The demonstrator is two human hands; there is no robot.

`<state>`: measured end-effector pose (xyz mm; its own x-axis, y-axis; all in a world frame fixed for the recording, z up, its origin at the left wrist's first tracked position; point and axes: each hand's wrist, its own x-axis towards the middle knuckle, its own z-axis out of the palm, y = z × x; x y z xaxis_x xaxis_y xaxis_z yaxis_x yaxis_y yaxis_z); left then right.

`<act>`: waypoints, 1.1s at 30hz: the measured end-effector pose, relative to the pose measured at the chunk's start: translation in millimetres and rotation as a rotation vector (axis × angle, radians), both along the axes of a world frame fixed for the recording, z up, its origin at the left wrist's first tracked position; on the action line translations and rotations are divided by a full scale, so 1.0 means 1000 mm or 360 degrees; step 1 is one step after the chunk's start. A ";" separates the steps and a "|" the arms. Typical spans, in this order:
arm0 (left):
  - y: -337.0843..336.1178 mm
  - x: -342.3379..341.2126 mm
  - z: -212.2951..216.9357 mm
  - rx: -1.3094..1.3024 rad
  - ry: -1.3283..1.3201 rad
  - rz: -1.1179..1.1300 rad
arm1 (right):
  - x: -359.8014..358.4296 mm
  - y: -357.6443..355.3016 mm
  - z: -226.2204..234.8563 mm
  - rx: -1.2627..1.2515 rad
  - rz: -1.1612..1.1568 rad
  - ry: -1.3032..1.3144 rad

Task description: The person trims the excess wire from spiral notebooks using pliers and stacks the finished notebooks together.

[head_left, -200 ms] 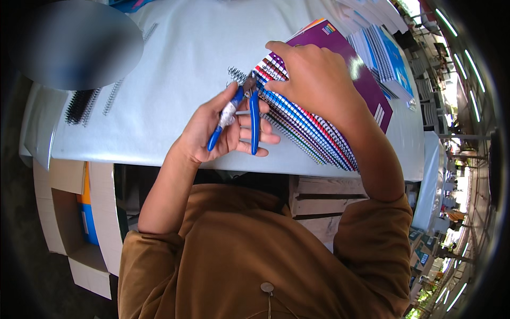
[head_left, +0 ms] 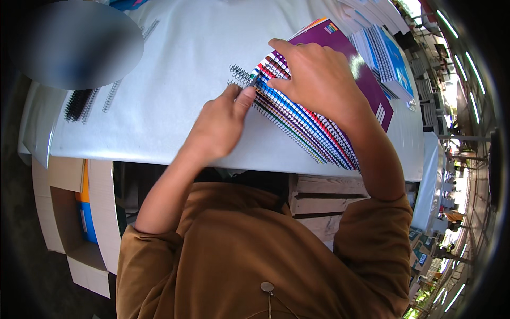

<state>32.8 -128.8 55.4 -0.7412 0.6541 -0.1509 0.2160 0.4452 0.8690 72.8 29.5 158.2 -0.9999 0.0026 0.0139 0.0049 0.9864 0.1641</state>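
Note:
A fanned stack of spiral-bound notebooks [head_left: 366, 80] lies on the table, a purple cover uppermost. Their coil bindings face toward the left, and loose wire coil ends [head_left: 240, 73] stick out past the upper corner. My left hand [head_left: 218, 125], back upward, is closed around blue-handled wire cutters [head_left: 254, 83]; the handles are hidden under it and only the jaw tip shows, by the coil ends. My right hand [head_left: 321, 72] rests on the top notebook, index finger stretched toward the upper corner and thumb apart, beside the bindings.
Loose black wire coils [head_left: 79, 105] lie at the left of the white-covered table [head_left: 159, 133]. More blue spiral notebooks [head_left: 390, 58] are stacked at the back right. An open cardboard box [head_left: 101, 212] stands below the table at left. A blurred round shape [head_left: 74, 45] covers the upper left.
My left hand has turned from palm up, with the cutters lying across opened fingers, to back upward and closed around them. My right hand has barely moved.

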 end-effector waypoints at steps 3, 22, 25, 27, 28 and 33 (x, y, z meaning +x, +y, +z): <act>0.001 0.003 0.005 -0.0203 0.0186 -0.0007 | 0.002 -0.007 0.000 0.0143 -0.0082 -0.0052; -0.039 -0.024 -0.041 -0.0222 0.0398 0.0393 | 0.004 0.015 -0.002 -0.0002 0.0095 0.0518; -0.040 -0.029 -0.045 0.0279 0.0415 0.0633 | -0.011 -0.015 0.040 -0.1105 0.0110 0.0569; -0.045 -0.038 -0.036 0.0773 0.0495 0.0843 | -0.031 -0.046 0.037 -0.1278 0.0290 0.0737; -0.044 -0.039 -0.031 0.1517 -0.0532 0.0688 | -0.044 -0.066 0.035 -0.1446 0.0456 0.0878; -0.039 -0.056 0.024 0.2652 -0.1475 0.0605 | -0.108 -0.130 -0.062 -0.1350 0.0907 0.1044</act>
<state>-23.1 -168.2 79.2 -0.9240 0.3822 -0.0123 -0.3785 -0.9095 0.1720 -34.9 -100.1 96.1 -0.6646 -0.1813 0.7249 -0.6246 0.6672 -0.4058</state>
